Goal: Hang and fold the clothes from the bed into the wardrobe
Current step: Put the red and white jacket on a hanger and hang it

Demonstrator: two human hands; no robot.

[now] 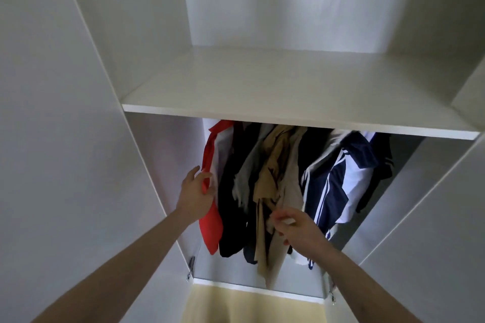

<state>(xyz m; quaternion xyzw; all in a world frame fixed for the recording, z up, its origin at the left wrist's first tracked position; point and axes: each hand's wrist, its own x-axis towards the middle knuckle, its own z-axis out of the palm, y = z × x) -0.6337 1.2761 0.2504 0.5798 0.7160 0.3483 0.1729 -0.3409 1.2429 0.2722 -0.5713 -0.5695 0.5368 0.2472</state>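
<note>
Left hand [196,189] grips the red garment's [210,223] edge; right hand [296,227] pinches the tan garment [270,165]. Both hang under the wardrobe shelf [288,86] among dark and striped clothes. Likely step: spacing hung items. Next: part them evenly.

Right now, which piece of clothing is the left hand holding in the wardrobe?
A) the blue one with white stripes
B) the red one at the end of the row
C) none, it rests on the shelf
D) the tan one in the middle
B: the left hand grips the edge of the red garment at the left end of the hanging row, while the right hand is over at the tan garment.
</note>
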